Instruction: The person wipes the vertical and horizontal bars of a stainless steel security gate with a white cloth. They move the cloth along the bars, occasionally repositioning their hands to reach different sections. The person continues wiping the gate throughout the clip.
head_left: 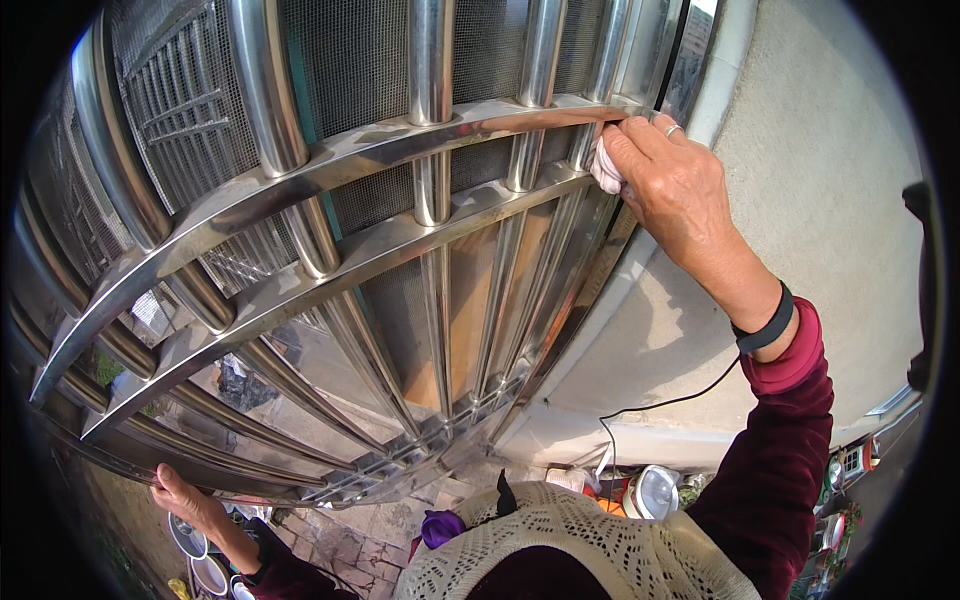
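Observation:
My right hand [668, 180] is closed around a bunched pale pink cloth [606, 166]. It presses the cloth against the end of the crossbars of a shiny metal barred gate [390, 150], beside the wall. A ring is on one finger and a black band [768, 320] with a thin cord circles the wrist. At the lower left, my left hand [190, 505] grips the gate's outer edge, with its fingers partly hidden. Behind the round upright bars, fine mesh [360, 75] covers the upper part.
A pale plastered wall [640, 360] rises on the right. Paving bricks [345, 545] lie below, with basins [210, 575] at the lower left and a white tub [655, 490] by the wall's foot. A dark plastic bag [245, 385] shows through the bars.

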`<state>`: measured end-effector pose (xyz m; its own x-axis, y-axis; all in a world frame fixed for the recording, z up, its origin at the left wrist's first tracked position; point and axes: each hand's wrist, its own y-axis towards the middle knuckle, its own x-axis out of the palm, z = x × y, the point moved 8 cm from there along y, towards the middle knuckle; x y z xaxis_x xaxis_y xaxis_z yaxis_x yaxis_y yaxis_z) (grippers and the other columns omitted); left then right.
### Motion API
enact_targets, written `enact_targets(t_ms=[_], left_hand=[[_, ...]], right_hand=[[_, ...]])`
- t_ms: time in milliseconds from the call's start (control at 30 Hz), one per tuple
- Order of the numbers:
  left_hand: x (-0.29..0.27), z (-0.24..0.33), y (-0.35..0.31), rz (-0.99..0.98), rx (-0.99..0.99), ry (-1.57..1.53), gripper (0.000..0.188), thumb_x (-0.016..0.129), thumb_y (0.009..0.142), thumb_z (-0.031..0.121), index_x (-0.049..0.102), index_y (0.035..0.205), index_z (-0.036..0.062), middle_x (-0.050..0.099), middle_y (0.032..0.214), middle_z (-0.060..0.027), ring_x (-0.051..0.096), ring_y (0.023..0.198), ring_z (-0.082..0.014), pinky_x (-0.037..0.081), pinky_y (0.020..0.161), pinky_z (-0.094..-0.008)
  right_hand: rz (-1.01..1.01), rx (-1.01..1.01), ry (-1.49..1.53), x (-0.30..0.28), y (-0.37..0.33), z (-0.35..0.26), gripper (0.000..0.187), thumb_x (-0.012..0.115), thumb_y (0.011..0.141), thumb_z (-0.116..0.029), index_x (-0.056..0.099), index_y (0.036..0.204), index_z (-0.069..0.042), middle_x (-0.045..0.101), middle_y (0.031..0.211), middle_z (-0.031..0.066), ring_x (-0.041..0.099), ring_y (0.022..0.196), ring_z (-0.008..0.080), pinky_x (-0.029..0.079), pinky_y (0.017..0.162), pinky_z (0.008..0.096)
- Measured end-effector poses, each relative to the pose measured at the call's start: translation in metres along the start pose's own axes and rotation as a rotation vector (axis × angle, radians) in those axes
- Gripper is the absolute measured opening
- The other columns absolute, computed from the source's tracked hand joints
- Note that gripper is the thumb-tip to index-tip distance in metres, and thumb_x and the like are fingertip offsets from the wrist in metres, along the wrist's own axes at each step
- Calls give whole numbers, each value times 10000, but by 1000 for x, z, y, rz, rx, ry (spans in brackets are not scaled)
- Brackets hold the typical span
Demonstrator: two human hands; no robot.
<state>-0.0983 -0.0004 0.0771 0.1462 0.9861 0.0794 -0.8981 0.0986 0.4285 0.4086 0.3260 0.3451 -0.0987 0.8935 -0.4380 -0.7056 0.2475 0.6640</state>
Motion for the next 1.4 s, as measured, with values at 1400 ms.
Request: enact_targets(t_ms=[1400], left_hand=[[10, 24, -9, 6, 94, -112, 650, 703, 849, 645, 577, 936, 14, 546, 767, 5, 509, 634, -78, 393, 535, -247]], right_hand=[[90, -89, 281, -27, 14, -41, 583, 802, 640, 8, 645, 1195, -74, 682, 1150, 88, 668, 1030, 277, 561, 856, 362]])
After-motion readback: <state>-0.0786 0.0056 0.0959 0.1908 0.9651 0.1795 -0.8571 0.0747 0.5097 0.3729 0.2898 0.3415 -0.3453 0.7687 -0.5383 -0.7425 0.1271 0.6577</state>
